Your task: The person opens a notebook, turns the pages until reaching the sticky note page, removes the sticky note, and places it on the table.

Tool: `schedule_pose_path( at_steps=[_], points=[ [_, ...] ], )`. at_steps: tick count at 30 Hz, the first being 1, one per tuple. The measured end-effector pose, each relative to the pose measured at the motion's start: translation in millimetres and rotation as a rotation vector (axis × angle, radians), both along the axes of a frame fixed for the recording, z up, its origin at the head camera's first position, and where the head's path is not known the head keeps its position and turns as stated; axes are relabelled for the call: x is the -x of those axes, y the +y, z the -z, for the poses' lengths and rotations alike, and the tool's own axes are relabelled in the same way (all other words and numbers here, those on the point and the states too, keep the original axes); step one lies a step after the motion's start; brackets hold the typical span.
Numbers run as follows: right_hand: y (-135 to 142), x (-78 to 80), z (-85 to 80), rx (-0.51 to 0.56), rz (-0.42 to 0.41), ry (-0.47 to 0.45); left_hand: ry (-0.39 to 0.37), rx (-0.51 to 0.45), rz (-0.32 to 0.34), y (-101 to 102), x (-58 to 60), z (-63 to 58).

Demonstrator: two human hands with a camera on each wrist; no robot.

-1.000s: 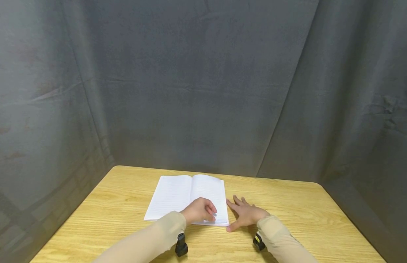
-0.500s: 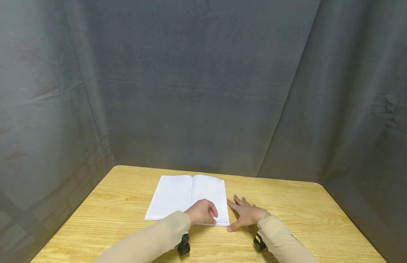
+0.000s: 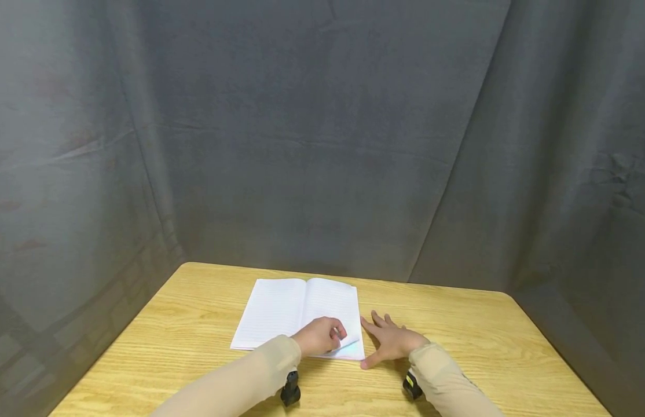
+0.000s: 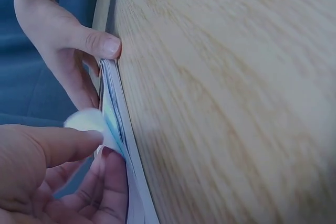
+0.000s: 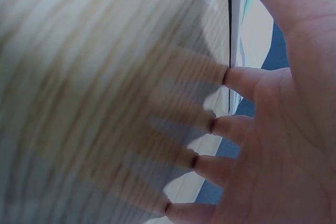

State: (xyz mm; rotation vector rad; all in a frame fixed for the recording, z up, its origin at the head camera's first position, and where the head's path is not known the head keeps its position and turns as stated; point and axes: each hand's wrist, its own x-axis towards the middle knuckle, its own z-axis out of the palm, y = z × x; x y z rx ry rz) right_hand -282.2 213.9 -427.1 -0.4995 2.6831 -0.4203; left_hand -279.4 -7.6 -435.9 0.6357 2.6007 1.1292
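Here, the notebook point(image 3: 277, 304) on the table point(image 3: 458, 324) is touched at one corner by the splayed right hand point(image 3: 390, 340); a page point(image 4: 86, 120) is pinched by the left hand point(image 3: 317, 336). This page could be torn by tugging.

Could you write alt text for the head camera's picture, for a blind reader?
A left hand pinches a curled page of an open notebook; the right hand rests, spread, at its edge on a wooden table before grey curtains.
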Motion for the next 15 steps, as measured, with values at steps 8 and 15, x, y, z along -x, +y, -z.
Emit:
schedule_pose_path(
  at_steps=[8, 15],
  points=[
    [0.6, -1.1, -1.5, -0.006, -0.015, 0.002, 0.047, 0.051, 0.066, 2.7, -0.1, -1.7],
    [0.1, -0.9, -1.6, -0.006, -0.014, 0.005, 0.050, 0.058, 0.044, 3.3, -0.3, -1.7]
  ],
)
